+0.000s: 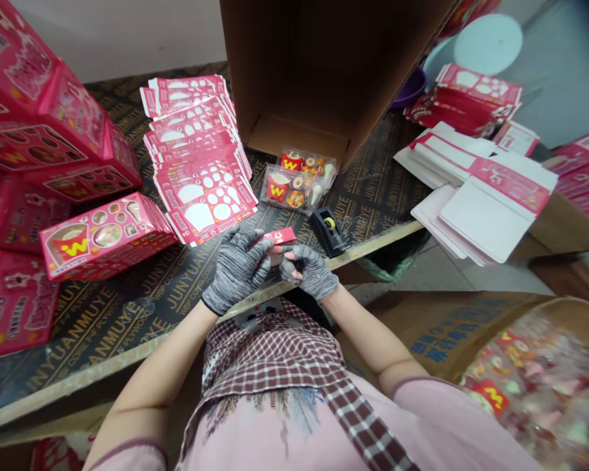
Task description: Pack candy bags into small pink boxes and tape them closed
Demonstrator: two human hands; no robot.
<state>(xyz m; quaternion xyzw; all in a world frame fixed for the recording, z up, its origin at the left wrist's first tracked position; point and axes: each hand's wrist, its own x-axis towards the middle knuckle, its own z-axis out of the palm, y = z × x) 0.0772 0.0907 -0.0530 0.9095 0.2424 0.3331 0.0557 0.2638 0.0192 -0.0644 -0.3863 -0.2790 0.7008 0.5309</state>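
My left hand [236, 269] and my right hand [310, 269], both in grey knit gloves, are closed together on a small pink carton [279, 237] held over the near edge of the dark plywood table [127, 301]. Just beyond my hands a fanned stack of flat pink window cartons [199, 157] lies on the table. Two clear plastic trays of toy food [299, 180] sit right of that stack. A small black tape dispenser [328, 229] stands close to my right hand.
Assembled pink boxes [103, 235] pile up at the left. A large brown cardboard box [324, 65] stands open at the back. White and pink flat cartons [485, 190] lie at the right. A cardboard bin of packed toy trays [535, 386] sits at lower right.
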